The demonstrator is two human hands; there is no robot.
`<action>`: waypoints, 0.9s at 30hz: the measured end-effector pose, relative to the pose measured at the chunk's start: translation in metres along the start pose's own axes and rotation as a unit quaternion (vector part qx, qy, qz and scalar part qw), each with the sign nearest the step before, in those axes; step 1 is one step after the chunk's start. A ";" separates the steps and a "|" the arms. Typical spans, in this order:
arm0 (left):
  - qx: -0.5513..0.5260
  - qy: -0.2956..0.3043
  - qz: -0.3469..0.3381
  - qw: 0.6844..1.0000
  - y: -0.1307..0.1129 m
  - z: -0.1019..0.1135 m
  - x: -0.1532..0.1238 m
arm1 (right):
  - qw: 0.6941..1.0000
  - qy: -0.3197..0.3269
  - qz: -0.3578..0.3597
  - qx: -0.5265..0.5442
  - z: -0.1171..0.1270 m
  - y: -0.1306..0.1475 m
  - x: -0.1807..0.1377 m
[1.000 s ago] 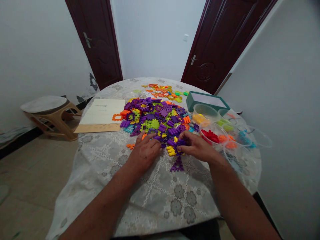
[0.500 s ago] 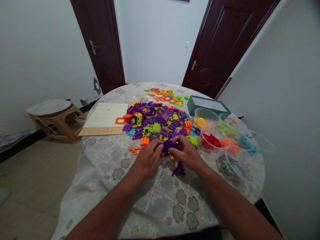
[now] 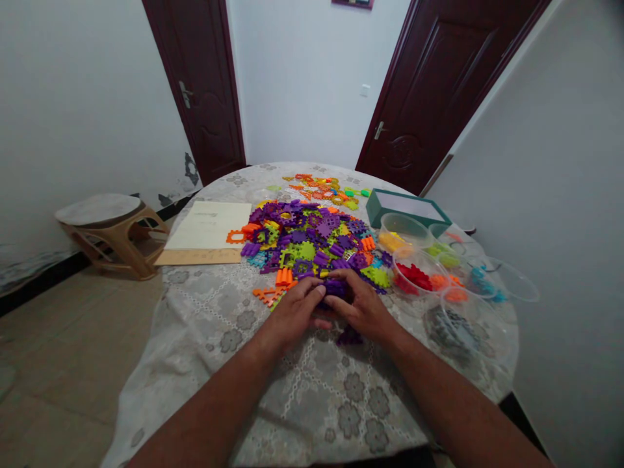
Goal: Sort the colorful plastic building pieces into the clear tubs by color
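A heap of plastic interlocking pieces [image 3: 312,237], mostly purple with green, orange and yellow, lies in the middle of the round table [image 3: 312,390]. At its near edge my left hand [image 3: 295,312] and my right hand [image 3: 363,309] meet, fingers curled together round a small clump of purple pieces [image 3: 335,286]. One more purple piece [image 3: 349,337] lies on the cloth under my right wrist. Orange pieces [image 3: 277,286] sit just left of my left hand.
Clear plastic tubs [image 3: 419,273] holding sorted red, yellow, green, orange and blue pieces stand at the right. A green box [image 3: 404,205] is behind them. A cardboard sheet [image 3: 207,227] lies at the left, more loose pieces [image 3: 326,185] at the far side. A stool [image 3: 104,224] stands left of the table.
My hands drew together from apart on the heap's edge and gathered purple pieces between them. The camera tilted up slightly.
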State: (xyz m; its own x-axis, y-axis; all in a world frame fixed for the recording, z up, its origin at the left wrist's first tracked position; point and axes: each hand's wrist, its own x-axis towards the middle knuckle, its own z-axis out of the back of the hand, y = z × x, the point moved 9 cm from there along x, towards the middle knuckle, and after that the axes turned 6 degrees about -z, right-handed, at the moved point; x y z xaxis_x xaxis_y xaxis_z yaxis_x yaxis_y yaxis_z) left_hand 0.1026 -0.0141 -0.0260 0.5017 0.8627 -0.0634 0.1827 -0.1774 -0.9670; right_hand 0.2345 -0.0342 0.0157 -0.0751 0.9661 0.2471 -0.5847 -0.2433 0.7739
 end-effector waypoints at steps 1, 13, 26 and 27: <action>-0.031 0.003 0.008 0.999 0.001 -0.001 0.000 | 1.000 -0.001 0.015 -0.007 0.000 0.004 0.000; 0.024 -0.007 -0.017 1.000 0.009 -0.008 0.001 | 0.995 0.005 0.036 -0.095 -0.012 0.001 -0.003; 0.092 -0.021 -0.042 0.995 -0.004 -0.007 0.005 | 0.996 -0.058 -0.063 0.008 0.003 -0.008 0.002; 0.107 -0.019 -0.032 0.994 -0.002 -0.008 0.004 | 0.997 -0.052 -0.053 -0.008 0.002 -0.006 0.002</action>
State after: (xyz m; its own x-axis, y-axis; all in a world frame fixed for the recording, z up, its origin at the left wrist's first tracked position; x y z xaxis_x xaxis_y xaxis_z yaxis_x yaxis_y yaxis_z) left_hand 0.1110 -0.0135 -0.0221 0.4616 0.8871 -0.0048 0.0271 -0.0195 -0.9994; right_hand 0.2394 -0.0309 0.0121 0.0725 0.9718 0.2242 -0.5973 -0.1378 0.7901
